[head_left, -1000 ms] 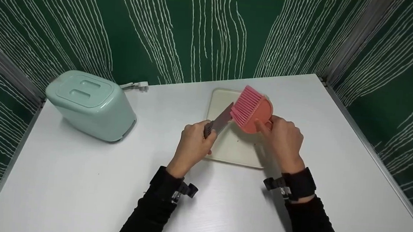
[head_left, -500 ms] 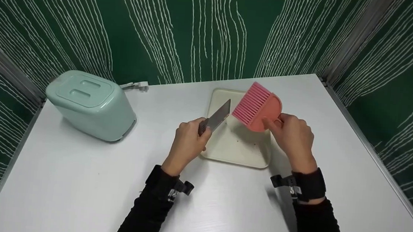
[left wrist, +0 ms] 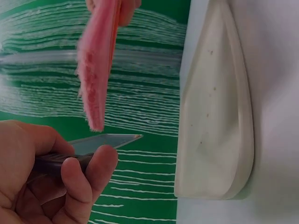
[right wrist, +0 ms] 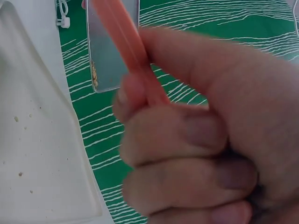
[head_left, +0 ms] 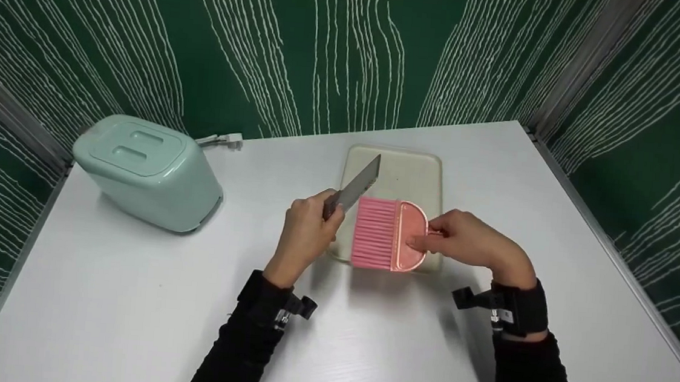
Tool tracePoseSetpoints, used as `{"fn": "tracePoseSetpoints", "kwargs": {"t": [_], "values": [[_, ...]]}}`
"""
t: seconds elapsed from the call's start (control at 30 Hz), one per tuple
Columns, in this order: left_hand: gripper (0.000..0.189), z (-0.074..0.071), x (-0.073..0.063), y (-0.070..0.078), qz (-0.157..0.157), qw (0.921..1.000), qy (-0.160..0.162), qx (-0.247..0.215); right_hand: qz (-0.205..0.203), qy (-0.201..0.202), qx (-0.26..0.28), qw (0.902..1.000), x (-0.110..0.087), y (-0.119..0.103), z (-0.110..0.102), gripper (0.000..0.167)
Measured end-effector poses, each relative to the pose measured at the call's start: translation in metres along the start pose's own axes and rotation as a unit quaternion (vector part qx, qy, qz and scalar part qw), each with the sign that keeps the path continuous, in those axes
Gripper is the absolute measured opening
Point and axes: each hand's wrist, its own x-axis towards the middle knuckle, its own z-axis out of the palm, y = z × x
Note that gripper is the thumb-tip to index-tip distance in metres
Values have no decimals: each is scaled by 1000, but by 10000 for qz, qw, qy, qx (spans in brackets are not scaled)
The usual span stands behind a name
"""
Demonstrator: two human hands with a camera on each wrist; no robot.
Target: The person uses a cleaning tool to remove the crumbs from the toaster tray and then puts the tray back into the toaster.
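Note:
My left hand [head_left: 303,230] grips a flat grey metal blade with a dark handle [head_left: 357,186], tilted above the left side of a cream tray [head_left: 421,167]. Crumbs lie along the blade's far edge in the right wrist view. My right hand [head_left: 476,238] pinches a small pink hand brush [head_left: 376,233] by its rounded handle, thumb on top. The brush is raised over the front of the tray, its bristles pointing left, near but apart from the blade. Scattered crumbs [right wrist: 20,174] dot the tray.
A mint-green toaster [head_left: 150,173] stands on the white table [head_left: 153,322] at the left. Its cable and white plug [head_left: 233,140] lie behind it. Green walls with white lines [head_left: 351,52] rise at the back and sides.
The brush has come away from the blade, first rightward, then down toward me, and turned so its bristles point left. My left hand has shifted slightly left with the blade.

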Motion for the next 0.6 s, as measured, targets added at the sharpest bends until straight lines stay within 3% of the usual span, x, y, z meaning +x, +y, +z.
{"fn": "tracePoseSetpoints", "kwargs": {"t": [0.07,0.27,0.6], "values": [[19,1,0,0,69,10000,-1,55,-99,-270,32,9996,0,-1,3,37],[18,4,0,-2,329,9992,62,204,-255,-584,-2,9980,7,-6,12,41],[17,5,0,1,496,9982,51,329,-102,-473,135,9987,13,3,14,42]]}}
